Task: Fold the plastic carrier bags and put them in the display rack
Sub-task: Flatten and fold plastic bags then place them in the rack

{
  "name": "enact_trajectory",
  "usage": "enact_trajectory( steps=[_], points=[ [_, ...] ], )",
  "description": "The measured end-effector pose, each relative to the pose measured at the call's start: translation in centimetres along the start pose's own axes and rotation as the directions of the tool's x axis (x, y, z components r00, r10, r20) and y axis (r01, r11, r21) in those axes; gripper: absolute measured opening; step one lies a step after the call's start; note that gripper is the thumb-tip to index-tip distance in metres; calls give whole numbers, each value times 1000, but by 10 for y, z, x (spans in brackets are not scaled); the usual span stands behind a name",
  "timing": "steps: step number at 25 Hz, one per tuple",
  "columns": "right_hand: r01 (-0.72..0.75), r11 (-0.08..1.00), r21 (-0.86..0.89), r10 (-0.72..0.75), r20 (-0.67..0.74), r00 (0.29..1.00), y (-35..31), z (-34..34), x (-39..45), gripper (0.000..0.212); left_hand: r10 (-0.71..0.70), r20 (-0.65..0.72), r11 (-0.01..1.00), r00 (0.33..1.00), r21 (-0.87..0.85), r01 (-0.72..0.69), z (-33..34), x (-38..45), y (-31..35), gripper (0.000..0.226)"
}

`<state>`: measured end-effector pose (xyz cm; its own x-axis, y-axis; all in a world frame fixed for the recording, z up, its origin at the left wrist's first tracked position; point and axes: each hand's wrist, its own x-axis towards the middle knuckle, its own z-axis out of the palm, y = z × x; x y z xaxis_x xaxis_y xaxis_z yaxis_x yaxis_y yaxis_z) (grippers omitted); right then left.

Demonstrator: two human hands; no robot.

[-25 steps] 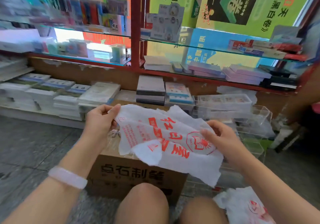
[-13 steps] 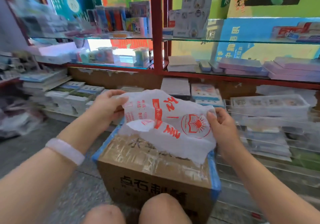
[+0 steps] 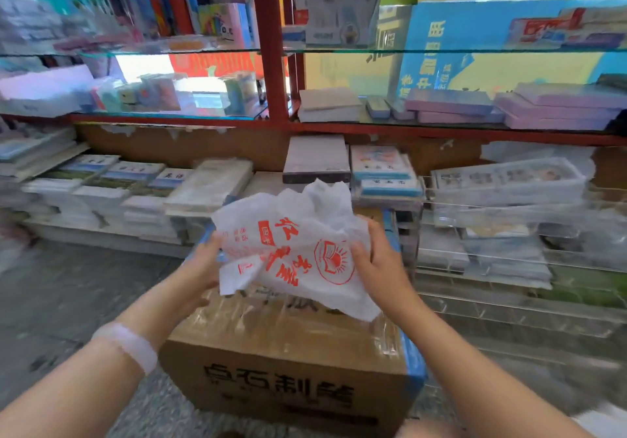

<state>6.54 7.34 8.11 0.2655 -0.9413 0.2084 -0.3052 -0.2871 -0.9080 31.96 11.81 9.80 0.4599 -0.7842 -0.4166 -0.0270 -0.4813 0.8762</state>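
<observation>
Carrier bag, white w/ red print: thin, light, limp, prob. slippery; left hand & right hand fingers grasping opp. side edges, best hold there.

Two hands, left hand at nine o'clock and right hand at three, flank one white plastic carrier bag with red print. One cardboard box sits at six o'clock. One white wristband circles the left wrist. Two glass shelves run across at twelve o'clock.
</observation>
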Motion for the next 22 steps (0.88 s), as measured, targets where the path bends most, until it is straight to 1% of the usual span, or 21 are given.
enact_trajectory(
  steps=[1,2,3,4,6,8,10,11,12,13,14,16,17,18,19,20,21,22],
  points=[
    [-63,998,-20,65,168,984,11,2,-1,52,-117,2,991,993,68,117,-2,-3,-24,65],
    [-134,989,-59,146,305,941,23,4,-4,65,-210,30,974,977,94,206,-5,-3,-42,69],
    [-168,978,-119,202,387,900,34,4,-9,71,-272,83,961,959,86,265,-5,-5,-55,69],
    [-146,972,-182,211,414,885,45,5,-14,75,-297,128,955,946,51,292,-6,-2,-65,63],
    [-36,931,-362,185,387,904,62,6,-22,74,-284,151,958,947,-6,288,-5,3,-76,53],
    [84,797,-598,191,382,904,68,9,-25,80,-250,143,964,957,-49,260,3,7,-83,48],
    [174,648,-741,238,414,879,70,13,-26,85,-251,147,955,957,-123,269,13,8,-88,36],
    [194,625,-756,235,420,877,69,14,-27,80,-261,162,943,952,-169,287,18,8,-88,28],
    [203,623,-755,215,415,884,70,16,-27,71,-272,182,926,945,-217,309,23,7,-87,20],
    [211,606,-767,189,397,898,70,15,-27,61,-284,192,914,940,-244,326,26,7,-86,11],
    [218,567,-794,150,360,921,73,13,-26,52,-282,197,911,939,-252,327,29,6,-84,5],
    [241,440,-865,16,276,961,76,3,-21,36,-272,172,927,947,-219,306,26,5,-81,5],
    [236,365,-900,-6,252,968,72,-7,-19,26,-262,147,939,954,-190,287,20,6,-80,5],
    [208,341,-917,48,238,970,68,-20,-17,14,-243,120,951,963,-166,261,10,8,-79,6],
    [167,353,-920,123,222,967,67,-34,-17,8,-218,91,965,972,-132,228,-1,10,-78,6],
    [118,370,-921,185,198,962,67,-49,-18,16,-194,65,975,979,-98,200,-12,11,-76,6],
    [95,371,-924,210,184,960,67,-62,-18,24,-167,48,984,985,-57,170,-22,11,-75,6],
    [91,367,-926,170,163,972,68,-72,-18,30,-141,45,990,989,-19,142,-29,11,-74,8]
  ],
)
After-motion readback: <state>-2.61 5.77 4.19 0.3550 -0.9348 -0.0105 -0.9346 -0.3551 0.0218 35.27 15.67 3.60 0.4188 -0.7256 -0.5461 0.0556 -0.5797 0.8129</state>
